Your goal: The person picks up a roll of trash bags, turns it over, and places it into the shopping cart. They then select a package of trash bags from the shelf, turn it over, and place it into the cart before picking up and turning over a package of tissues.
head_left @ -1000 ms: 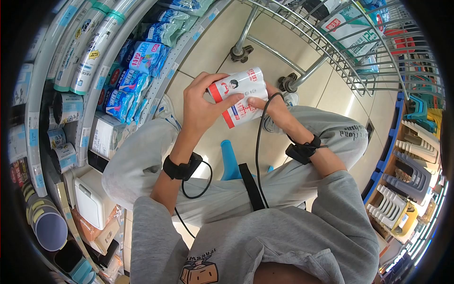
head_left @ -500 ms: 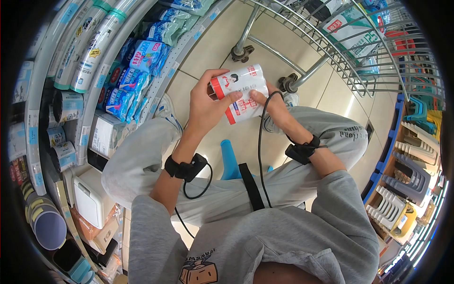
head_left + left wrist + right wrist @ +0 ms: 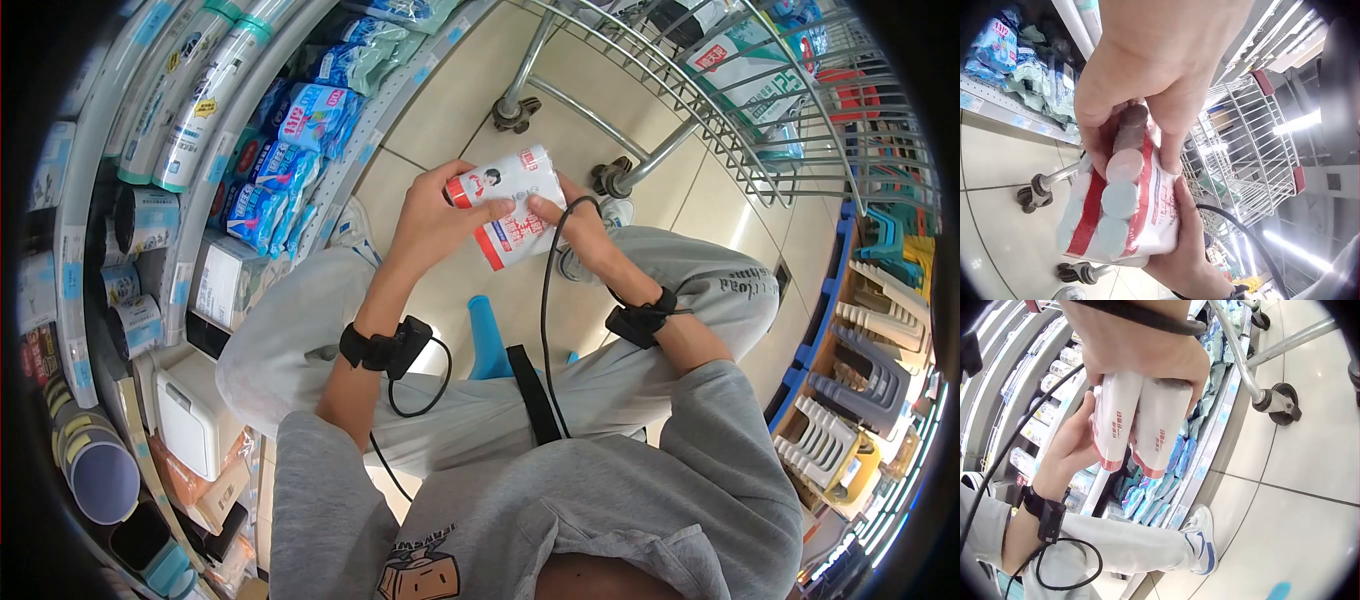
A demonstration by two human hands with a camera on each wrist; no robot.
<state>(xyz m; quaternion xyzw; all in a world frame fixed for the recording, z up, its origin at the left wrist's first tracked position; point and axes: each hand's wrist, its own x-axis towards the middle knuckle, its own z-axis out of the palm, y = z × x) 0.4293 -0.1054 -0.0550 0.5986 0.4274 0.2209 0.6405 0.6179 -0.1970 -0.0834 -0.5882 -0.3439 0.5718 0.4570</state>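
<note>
A white and red plastic-wrapped pack (image 3: 515,205) is held between both hands above the floor. In the head view the left hand (image 3: 435,220) grips its left end, thumb over the printed face. The right hand (image 3: 580,222) holds the opposite end, its thumb also on that face. Several pale round ends (image 3: 1121,200) show through the wrap in the left wrist view, with the left hand (image 3: 1141,81) at the pack's top. In the right wrist view the right hand (image 3: 1147,353) curls over two white rolls (image 3: 1160,425) with red edges.
Shelves with blue packets (image 3: 285,170) and rolls (image 3: 212,110) stand on the left. A wire cart (image 3: 640,70) on black casters (image 3: 612,178) is ahead. Plastic stools (image 3: 865,370) are stacked at right. A blue object (image 3: 486,340) lies between the legs.
Both hands keep hold of the pack. It rose slightly and shifted right, then came down a little, with its tilt changing slightly.
</note>
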